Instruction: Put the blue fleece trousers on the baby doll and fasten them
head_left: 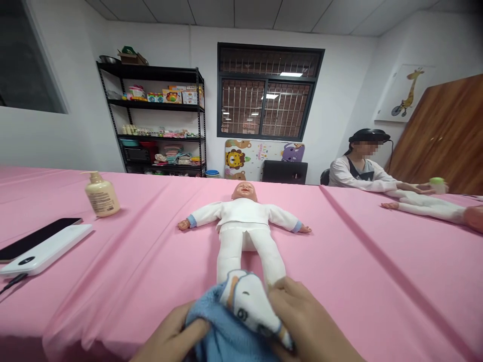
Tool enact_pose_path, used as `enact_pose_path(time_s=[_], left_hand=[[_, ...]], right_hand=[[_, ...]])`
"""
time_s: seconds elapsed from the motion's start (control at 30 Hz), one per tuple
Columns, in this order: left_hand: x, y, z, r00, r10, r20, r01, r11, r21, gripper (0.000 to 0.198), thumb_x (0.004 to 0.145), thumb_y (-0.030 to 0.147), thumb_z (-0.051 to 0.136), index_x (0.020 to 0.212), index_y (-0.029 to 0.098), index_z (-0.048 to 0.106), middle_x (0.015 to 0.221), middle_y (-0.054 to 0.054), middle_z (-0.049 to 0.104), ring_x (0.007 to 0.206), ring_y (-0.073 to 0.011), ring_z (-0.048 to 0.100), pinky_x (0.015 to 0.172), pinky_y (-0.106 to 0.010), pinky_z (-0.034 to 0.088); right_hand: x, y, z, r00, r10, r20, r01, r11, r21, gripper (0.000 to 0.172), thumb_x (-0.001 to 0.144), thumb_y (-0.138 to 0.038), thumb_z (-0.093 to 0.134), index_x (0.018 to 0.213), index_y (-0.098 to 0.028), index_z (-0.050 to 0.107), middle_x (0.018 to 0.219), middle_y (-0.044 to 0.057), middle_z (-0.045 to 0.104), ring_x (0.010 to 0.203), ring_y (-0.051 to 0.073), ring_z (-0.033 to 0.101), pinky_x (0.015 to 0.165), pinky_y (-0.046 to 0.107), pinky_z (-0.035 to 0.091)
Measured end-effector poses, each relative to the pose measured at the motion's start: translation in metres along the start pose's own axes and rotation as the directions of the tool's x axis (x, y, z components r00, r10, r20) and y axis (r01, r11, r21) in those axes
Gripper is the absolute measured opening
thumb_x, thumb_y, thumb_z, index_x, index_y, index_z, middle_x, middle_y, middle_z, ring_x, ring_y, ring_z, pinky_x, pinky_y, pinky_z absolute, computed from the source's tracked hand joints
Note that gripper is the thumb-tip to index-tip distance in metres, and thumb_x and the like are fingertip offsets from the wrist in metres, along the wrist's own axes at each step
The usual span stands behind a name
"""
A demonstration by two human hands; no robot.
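At the bottom centre, a blue knitted baby garment [226, 327] with a white printed part [247, 299] is bunched between my two hands. My left hand [175, 329] grips its blue edge, thumb on top. On the other side, my right hand [298, 311] has its fingers closed on the white printed part; some fingertips are hidden and slightly blurred. Just beyond lies a baby doll [245, 211] on its back, arms spread, dressed in a white top with blue cuffs. The garment covers the doll's feet from view.
To the left are a pump bottle [101, 195], a black phone [41, 236] and a white power bank [49, 249] with a cable. A pink cloth [151, 281] covers the table. At right, another person [360, 163] sits by a second doll [433, 206] and a green-lidded container [437, 184].
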State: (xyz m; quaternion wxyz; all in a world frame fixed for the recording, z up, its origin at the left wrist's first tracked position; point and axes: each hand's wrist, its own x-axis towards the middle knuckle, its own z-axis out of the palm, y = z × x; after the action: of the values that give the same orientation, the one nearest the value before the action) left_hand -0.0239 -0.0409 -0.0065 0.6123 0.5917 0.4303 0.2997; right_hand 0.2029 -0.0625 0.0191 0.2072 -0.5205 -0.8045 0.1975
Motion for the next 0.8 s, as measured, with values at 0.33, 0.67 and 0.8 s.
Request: enact_pose_path(time_s=[0.33,0.67,0.8], left_hand=[[0.002,0.007,0.003,0.997,0.067,-0.044,-0.048,0.94,0.338,0.036,0.075,0.043,0.058,0.101,0.018,0.06,0.1,-0.004,0.062,0.093,-0.0251,0.055,0.092,-0.034,0.043],[0.016,0.008,0.015,0.989,0.124,-0.086,-0.118,0.991,0.067,0.05,0.082,0.048,0.05,0.119,0.014,0.05,0.111,-0.008,0.058,0.104,-0.026,0.052,0.092,-0.035,0.043],[0.028,0.024,0.012,0.953,0.269,-0.142,-0.253,0.96,0.123,0.04,0.085,0.045,0.049,0.114,0.017,0.054,0.109,-0.004,0.06,0.101,-0.0227,0.054,0.089,-0.031,0.045]], right_hand=[[0.031,-0.002,0.027,0.993,0.101,0.068,-0.088,0.982,-0.169,0.035,0.069,-0.002,0.042,0.097,-0.017,0.055,0.096,0.008,0.057,0.091,0.025,0.049,0.076,0.035,0.036],[0.049,-0.01,0.0,0.996,0.069,-0.052,-0.035,0.868,0.495,0.041,0.068,-0.009,0.041,0.106,-0.018,0.054,0.102,0.005,0.059,0.097,0.019,0.051,0.089,0.031,0.036],[0.065,-0.002,-0.007,0.947,0.267,0.178,-0.279,0.407,0.87,0.047,0.065,-0.015,0.047,0.112,-0.017,0.052,0.097,0.005,0.062,0.085,0.02,0.057,0.081,0.033,0.045]])
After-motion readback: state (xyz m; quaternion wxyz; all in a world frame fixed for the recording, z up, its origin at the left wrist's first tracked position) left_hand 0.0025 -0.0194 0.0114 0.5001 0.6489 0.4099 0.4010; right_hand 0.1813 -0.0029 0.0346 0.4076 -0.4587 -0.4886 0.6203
